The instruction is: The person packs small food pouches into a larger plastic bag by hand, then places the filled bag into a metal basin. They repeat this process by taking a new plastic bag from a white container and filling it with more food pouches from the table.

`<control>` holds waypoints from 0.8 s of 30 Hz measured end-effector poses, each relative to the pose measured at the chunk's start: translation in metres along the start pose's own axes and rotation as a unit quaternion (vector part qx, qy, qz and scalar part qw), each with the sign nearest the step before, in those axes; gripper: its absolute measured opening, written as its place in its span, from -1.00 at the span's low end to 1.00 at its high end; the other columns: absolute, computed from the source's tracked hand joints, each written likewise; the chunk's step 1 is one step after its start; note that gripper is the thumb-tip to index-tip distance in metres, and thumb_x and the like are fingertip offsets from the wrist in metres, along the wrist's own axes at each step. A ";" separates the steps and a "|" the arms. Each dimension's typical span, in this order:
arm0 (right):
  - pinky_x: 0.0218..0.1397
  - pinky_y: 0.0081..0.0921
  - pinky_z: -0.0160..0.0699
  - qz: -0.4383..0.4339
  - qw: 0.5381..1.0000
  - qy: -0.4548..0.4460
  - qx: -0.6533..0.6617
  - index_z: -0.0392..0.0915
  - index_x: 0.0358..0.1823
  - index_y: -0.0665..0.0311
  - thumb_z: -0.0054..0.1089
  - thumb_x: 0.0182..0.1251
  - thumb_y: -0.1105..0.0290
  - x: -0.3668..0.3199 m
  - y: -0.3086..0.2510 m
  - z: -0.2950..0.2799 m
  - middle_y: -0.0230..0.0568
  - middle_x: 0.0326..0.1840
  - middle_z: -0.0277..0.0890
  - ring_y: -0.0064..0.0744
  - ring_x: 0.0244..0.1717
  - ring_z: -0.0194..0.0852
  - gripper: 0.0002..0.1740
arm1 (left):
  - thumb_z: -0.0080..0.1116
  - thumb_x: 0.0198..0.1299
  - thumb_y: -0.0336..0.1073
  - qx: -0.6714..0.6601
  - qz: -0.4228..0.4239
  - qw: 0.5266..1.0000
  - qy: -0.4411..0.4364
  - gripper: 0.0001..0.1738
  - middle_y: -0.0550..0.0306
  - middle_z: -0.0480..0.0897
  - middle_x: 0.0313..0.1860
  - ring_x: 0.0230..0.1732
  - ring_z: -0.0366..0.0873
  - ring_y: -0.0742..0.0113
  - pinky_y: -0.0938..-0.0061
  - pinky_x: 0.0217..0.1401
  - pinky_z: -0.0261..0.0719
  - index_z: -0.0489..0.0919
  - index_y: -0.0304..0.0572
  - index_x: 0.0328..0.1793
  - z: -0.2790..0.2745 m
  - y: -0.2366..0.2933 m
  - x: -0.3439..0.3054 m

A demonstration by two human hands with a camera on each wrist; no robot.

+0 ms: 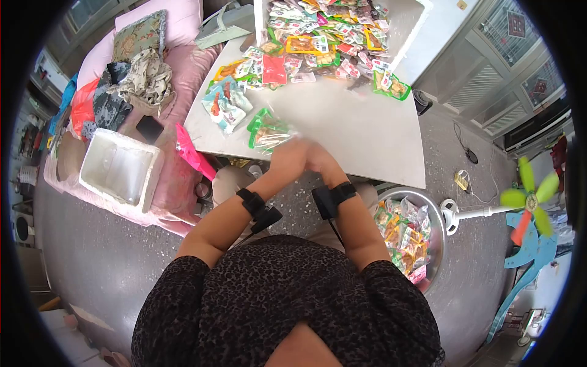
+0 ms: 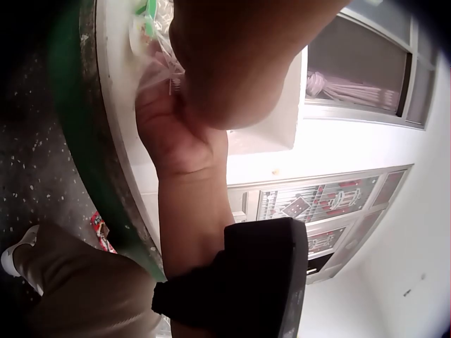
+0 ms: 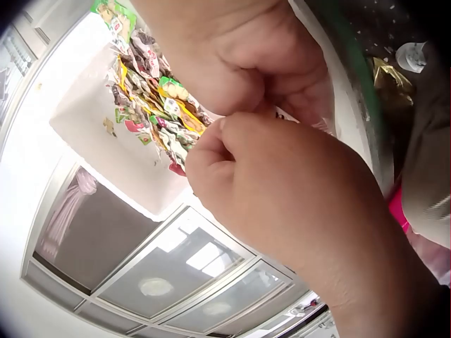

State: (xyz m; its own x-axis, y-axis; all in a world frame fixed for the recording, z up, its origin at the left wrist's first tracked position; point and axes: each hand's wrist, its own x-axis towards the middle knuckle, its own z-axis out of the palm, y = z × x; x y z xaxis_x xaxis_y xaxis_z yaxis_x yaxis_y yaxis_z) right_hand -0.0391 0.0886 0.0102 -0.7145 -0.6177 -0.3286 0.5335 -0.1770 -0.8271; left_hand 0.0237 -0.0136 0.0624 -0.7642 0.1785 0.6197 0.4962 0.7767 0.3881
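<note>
Near the table's front edge, both hands meet at the gathered end of a clear bag (image 1: 269, 133) with green-edged packets inside. The left hand (image 1: 288, 158) is closed, its thumb against its curled fingers in the right wrist view (image 3: 264, 165), and pinches the plastic. Against it, the right hand (image 1: 321, 162) has its palm side showing in the left wrist view (image 2: 180, 141), with clear plastic (image 2: 165, 74) at its curled fingers. The fingertips are largely hidden, and the hands look blurred in the head view.
A white foam box (image 1: 411, 27) full of small packets stands at the table's back. Loose packets and a blue-white bag (image 1: 226, 104) lie at the left. A metal basin (image 1: 435, 244) of packets is right of the person; an empty foam box (image 1: 119, 168) sits on the pink bed.
</note>
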 end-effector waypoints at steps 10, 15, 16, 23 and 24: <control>-0.27 -0.43 0.48 0.000 0.995 -0.058 0.080 0.35 -0.19 0.28 -0.13 0.17 0.41 -0.006 -0.008 0.003 -0.21 -0.26 0.40 -0.39 -0.28 0.41 -0.81 | -0.08 -0.01 -0.38 -0.035 -0.020 0.999 -0.016 -0.93 -0.05 0.42 -0.53 -0.48 0.40 -0.03 0.21 -0.42 0.38 0.41 -0.18 -0.40 0.010 -0.018 -0.009; -0.35 -0.51 0.43 0.051 0.997 -0.002 -0.052 0.33 -0.24 0.25 -0.08 0.15 0.38 -0.047 -0.050 -0.046 -0.25 -0.33 0.40 -0.40 -0.33 0.43 -0.83 | -0.03 -0.07 -0.42 -0.046 -0.001 0.998 -0.043 -0.97 -0.02 0.40 -0.57 -0.50 0.39 -0.01 0.21 -0.42 0.36 0.40 -0.18 -0.45 0.027 -0.035 -0.018; -0.36 -0.52 0.42 0.025 0.997 0.034 -0.065 0.33 -0.25 0.24 -0.06 0.13 0.37 -0.052 -0.061 -0.058 -0.26 -0.34 0.40 -0.40 -0.34 0.43 -0.83 | -0.02 -0.08 -0.43 -0.037 0.006 0.998 -0.050 -0.97 -0.01 0.40 -0.58 -0.51 0.39 0.00 0.22 -0.42 0.36 0.39 -0.18 -0.47 0.030 -0.036 -0.019; -0.39 -0.53 0.35 -0.149 0.942 0.280 -0.110 0.34 -0.26 0.16 0.05 0.01 0.34 -0.050 -0.115 -0.170 -0.35 -0.40 0.40 -0.48 -0.39 0.41 -0.77 | 0.03 -0.16 -0.46 -0.040 0.042 0.998 -0.032 -0.94 0.05 0.38 -0.61 -0.53 0.38 0.05 0.24 -0.43 0.35 0.38 -0.17 -0.52 0.046 -0.048 -0.017; -0.40 -0.54 0.35 -0.161 0.917 0.345 -0.119 0.35 -0.27 0.19 0.04 0.00 0.34 -0.046 -0.123 -0.185 -0.35 -0.41 0.41 -0.49 -0.40 0.40 -0.77 | 0.03 -0.17 -0.46 -0.041 0.041 0.998 -0.036 -0.93 0.06 0.37 -0.61 -0.54 0.38 0.06 0.24 -0.44 0.35 0.38 -0.17 -0.52 0.047 -0.049 -0.017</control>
State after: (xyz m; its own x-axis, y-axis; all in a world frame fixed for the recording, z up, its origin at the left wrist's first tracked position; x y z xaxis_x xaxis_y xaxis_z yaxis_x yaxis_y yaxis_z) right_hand -0.1556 0.2805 0.0431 -0.9777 0.0829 -0.1929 0.1900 -0.0414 -0.9809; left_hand -0.0066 -0.0262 0.0011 -0.7454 0.2856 0.6023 0.5887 0.7059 0.3939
